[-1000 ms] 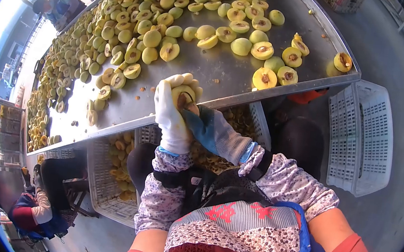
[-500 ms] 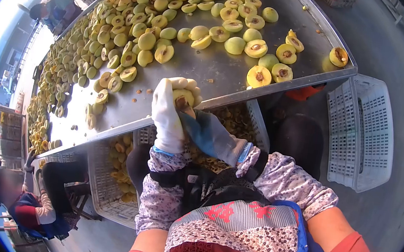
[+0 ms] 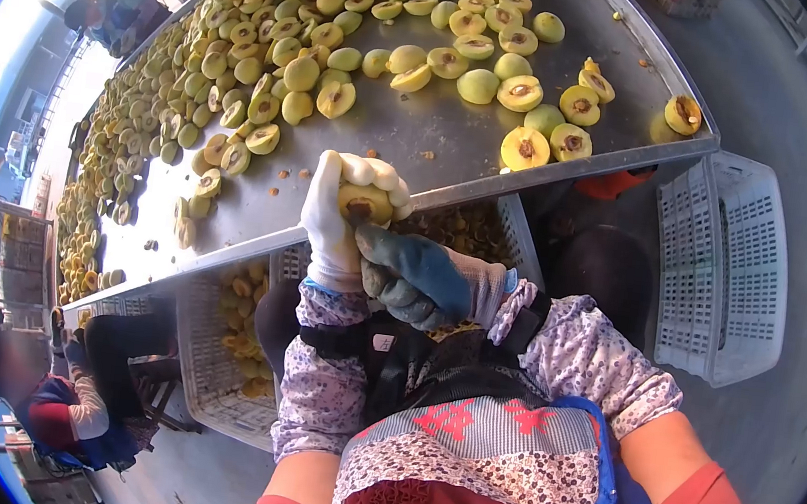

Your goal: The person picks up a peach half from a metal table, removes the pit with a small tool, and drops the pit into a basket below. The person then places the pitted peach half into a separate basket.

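Observation:
My left hand (image 3: 329, 218), in a white glove, is closed round a yellow-green plum half (image 3: 366, 201) with its cut face and brown centre turned up. My right hand (image 3: 421, 276), in a blue-grey coated glove, is curled in a fist against the lower side of that fruit, thumb at the brown centre. Whatever its fingers grip is hidden. Both hands are just off the near edge of a metal table (image 3: 387, 139). Many halved plums (image 3: 236, 60) lie over it, some showing brown stones.
Beneath the table edge stand a crate (image 3: 220, 350) with fruit pieces and another crate (image 3: 516, 236) behind my right hand. A white plastic basket (image 3: 723, 271) is on the floor at right. One person (image 3: 68, 402) sits at lower left; another person (image 3: 120, 16) is across the table.
My right hand has rolled over and dropped slightly, its curled fingers now showing below the plum half. The fruit's cut face is turned more toward me. My left hand keeps its hold.

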{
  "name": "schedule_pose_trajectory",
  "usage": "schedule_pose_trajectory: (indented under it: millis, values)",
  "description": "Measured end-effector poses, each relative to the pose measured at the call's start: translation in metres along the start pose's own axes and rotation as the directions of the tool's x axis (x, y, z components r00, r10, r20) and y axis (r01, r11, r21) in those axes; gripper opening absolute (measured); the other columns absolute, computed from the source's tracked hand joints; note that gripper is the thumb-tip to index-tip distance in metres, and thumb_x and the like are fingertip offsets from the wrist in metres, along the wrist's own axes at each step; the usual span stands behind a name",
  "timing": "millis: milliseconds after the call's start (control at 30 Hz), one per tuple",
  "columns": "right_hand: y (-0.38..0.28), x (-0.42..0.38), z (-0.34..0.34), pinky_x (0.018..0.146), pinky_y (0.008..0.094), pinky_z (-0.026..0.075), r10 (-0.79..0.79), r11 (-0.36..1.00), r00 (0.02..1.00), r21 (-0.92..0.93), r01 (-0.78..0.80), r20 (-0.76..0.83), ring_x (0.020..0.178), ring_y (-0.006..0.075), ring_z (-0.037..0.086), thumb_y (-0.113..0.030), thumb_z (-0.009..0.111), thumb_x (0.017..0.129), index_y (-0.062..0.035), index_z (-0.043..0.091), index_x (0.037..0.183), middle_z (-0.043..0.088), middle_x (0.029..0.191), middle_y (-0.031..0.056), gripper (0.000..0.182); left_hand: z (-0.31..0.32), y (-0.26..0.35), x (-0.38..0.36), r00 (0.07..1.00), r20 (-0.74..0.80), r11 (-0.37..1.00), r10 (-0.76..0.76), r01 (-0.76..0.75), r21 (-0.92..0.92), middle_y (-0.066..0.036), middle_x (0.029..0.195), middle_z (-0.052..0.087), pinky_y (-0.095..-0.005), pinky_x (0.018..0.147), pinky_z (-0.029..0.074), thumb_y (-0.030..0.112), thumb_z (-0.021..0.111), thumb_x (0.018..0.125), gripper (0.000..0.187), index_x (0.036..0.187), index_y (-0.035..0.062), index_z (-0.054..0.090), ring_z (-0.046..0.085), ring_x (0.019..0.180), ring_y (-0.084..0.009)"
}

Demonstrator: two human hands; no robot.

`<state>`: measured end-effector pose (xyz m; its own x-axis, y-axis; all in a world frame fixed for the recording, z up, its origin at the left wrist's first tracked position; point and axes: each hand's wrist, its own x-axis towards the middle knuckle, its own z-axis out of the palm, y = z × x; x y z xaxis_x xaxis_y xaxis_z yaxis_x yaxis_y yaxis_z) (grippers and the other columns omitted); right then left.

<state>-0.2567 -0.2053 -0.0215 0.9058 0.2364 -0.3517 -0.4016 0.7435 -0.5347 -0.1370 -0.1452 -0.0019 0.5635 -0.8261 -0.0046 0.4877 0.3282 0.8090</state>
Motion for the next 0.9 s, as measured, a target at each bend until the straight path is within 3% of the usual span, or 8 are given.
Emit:
schedule_pose_trajectory:
  millis: [133,200,233,367,500,567,667,900]
  values:
    - [0.005,0.002,0.004,0.041,0.0302,0.041,-0.201,0.898,0.953,-0.430,0.087,-0.226,0.044,0.0153,0.050,-0.060,0.049,0.098,-0.0046,0.061,0.083,0.058,0.062,0.0073,0.059,-0.008,0.003,0.004,0.998,-0.044,0.994,-0.042,0.037,-0.104,-0.007,0.083,0.063,-0.0289,0.053,0.047,0.035,0.049,0.101,0.027,0.087,0.0123,0.053,0.059,0.072,-0.0213]
    - [0.025,0.017,-0.019,0.067,0.0363,0.054,-0.674,0.354,0.738,-0.892,0.280,-0.036,0.072,0.0238,0.068,-0.055,0.050,0.099,-0.0030,0.066,0.100,0.068,0.078,0.0142,0.054,-0.016,0.008,0.004,0.993,-0.098,0.963,-0.068,0.040,-0.267,-0.004,0.084,0.063,-0.0271,0.052,0.047,0.033,0.052,0.100,0.023,0.087,0.0138,0.054,0.060,0.072,-0.0194]
    - [0.021,0.011,-0.018,0.086,0.0412,0.053,-0.565,0.391,0.814,-0.912,0.123,-0.132,0.098,0.0330,0.070,-0.048,0.056,0.098,-0.0070,0.069,0.109,0.072,0.098,0.0179,0.045,-0.025,0.017,0.004,0.981,-0.191,0.962,-0.016,-0.036,-0.269,-0.002,0.085,0.064,-0.0261,0.053,0.048,0.030,0.055,0.099,0.019,0.087,0.0148,0.055,0.060,0.073,-0.0179]
    - [0.011,-0.011,-0.013,0.089,0.0460,0.053,-0.335,0.024,0.838,-0.893,-0.449,-0.430,0.101,0.0372,0.068,-0.042,0.062,0.095,-0.0089,0.067,0.115,0.071,0.104,0.0200,0.039,-0.064,0.074,-0.028,0.866,-0.424,0.956,0.264,-0.175,0.236,-0.005,0.091,0.067,-0.0283,0.060,0.052,0.030,0.060,0.096,0.020,0.097,0.0100,0.063,0.063,0.079,-0.0172]
    - [0.005,-0.014,-0.003,0.089,0.0460,0.054,-0.557,0.246,0.735,-0.922,-0.298,-0.386,0.101,0.0393,0.067,-0.042,0.064,0.093,-0.0082,0.066,0.116,0.071,0.104,0.0213,0.041,-0.151,0.132,-0.051,0.783,-0.376,0.509,0.496,0.088,0.856,-0.009,0.093,0.069,-0.0278,0.067,0.050,0.034,0.060,0.096,0.033,0.106,0.0042,0.068,0.062,0.079,-0.0159]
    - [0.008,-0.007,-0.004,0.088,0.0458,0.054,-0.601,0.257,0.720,-0.937,-0.237,-0.347,0.101,0.0395,0.067,-0.041,0.065,0.093,-0.0080,0.066,0.115,0.070,0.104,0.0217,0.040,-0.149,0.145,-0.044,0.754,-0.261,-0.033,0.602,0.350,0.936,-0.010,0.092,0.069,-0.0283,0.072,0.049,0.034,0.062,0.095,0.034,0.108,0.0037,0.069,0.062,0.085,-0.0156]
    - [0.015,0.005,-0.009,0.089,0.0460,0.054,-0.668,0.259,0.693,-0.958,-0.124,-0.270,0.101,0.0400,0.067,-0.038,0.066,0.093,-0.0076,0.065,0.115,0.070,0.104,0.0224,0.038,-0.142,0.139,0.009,0.859,-0.283,0.236,0.426,0.196,0.952,-0.012,0.098,0.070,-0.0330,0.082,0.049,0.038,0.062,0.094,0.037,0.113,0.0063,0.068,0.064,0.092,-0.0201]
    - [0.003,0.002,0.000,0.090,0.0452,0.054,-0.638,0.259,0.717,-0.955,-0.145,-0.282,0.102,0.0393,0.066,-0.034,0.069,0.090,-0.0074,0.063,0.117,0.070,0.106,0.0224,0.038,-0.152,0.087,0.144,0.922,-0.320,-0.310,0.217,0.376,0.873,-0.020,0.112,0.069,-0.0384,0.091,0.050,0.042,0.066,0.081,0.052,0.119,0.0064,0.065,0.065,0.109,-0.0333]
